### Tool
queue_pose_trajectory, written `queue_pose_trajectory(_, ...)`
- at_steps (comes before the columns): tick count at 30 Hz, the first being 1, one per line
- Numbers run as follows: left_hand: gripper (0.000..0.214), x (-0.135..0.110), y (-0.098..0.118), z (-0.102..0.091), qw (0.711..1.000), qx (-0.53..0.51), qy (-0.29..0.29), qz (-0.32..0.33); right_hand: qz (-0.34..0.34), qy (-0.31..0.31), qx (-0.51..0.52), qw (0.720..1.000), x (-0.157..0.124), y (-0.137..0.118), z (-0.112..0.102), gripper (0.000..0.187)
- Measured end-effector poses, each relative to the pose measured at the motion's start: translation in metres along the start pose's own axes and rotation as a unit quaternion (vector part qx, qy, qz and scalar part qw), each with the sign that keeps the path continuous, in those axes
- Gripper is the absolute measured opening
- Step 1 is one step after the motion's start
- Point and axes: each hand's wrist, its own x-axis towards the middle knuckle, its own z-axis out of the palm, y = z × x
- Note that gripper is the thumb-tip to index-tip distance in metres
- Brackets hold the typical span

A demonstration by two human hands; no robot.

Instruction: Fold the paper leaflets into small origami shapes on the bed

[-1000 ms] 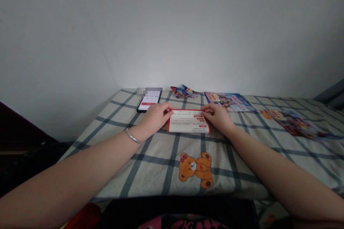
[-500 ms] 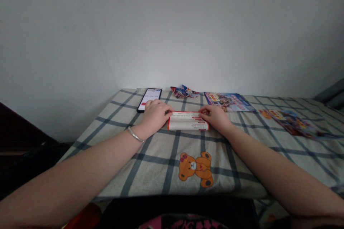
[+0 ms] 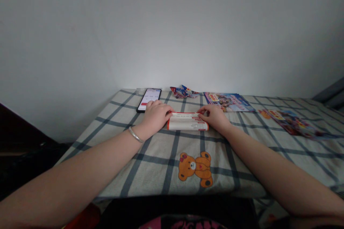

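Paper sheet, both hands at its far corners

Sheet (image 3: 188,124): centre of frame, slightly below mid-height, on the checked cloth (image 3: 150,180). White, red edging, printed lines and red labels (print too small to read). Far edge straight between the hands; near part bulges in a rounded bend.

Left hand (image 3: 156,114): left of centre, thumb and forefinger pinching the sheet's far left corner, other fingers bent. Bracelet (image 3: 135,134) at the wrist. Right hand (image 3: 216,117): right of centre, thumb and forefinger pinching the far right corner.

Phone (image 3: 149,97): left of upper centre, screen lit, lower right part behind the left hand's fingers; contact cannot be told. Crumpled paper (image 3: 184,91): above the sheet, near the foot of the pale wall (image 3: 172,25). Leaflets (image 3: 231,102): right of centre, above the right hand, colourful. Another leaflet (image 3: 292,122): right side of frame, slanting, its far end blurred. Bear print (image 3: 196,169): lower centre, on the cloth, below the sheet.
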Motion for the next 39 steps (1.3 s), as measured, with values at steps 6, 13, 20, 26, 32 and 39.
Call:
queue_pose_trajectory(6, 0.014, -0.001, 0.000, 0.001, 1.000, 0.010, 0.001, 0.014, -0.111, -0.002, -0.018, 0.994, 0.003, 0.002, 0.003, 0.018)
queue_pose_trajectory(13, 0.017, 0.007, -0.001, 0.001, 0.987, -0.022, -0.041, 0.151, -0.210, -0.054, -0.059, 0.974, 0.004, -0.001, -0.001, 0.032)
queue_pose_trajectory(20, 0.023, 0.014, -0.011, -0.004, 0.964, -0.031, -0.088, 0.250, -0.249, -0.087, -0.098, 0.960, 0.003, -0.006, -0.013, 0.023)
queue_pose_trajectory(26, 0.023, 0.013, -0.014, -0.005, 0.965, -0.083, -0.099, 0.228, -0.241, -0.115, -0.123, 0.956, 0.001, -0.014, -0.023, 0.025)
queue_pose_trajectory(32, 0.020, 0.010, -0.010, -0.009, 0.957, -0.014, -0.110, 0.268, -0.220, -0.092, -0.182, 0.954, -0.007, -0.028, -0.020, 0.031)
queue_pose_trajectory(39, 0.027, 0.004, 0.006, -0.017, 0.966, 0.068, -0.124, 0.218, -0.258, -0.129, -0.128, 0.949, -0.015, -0.041, -0.018, 0.022)
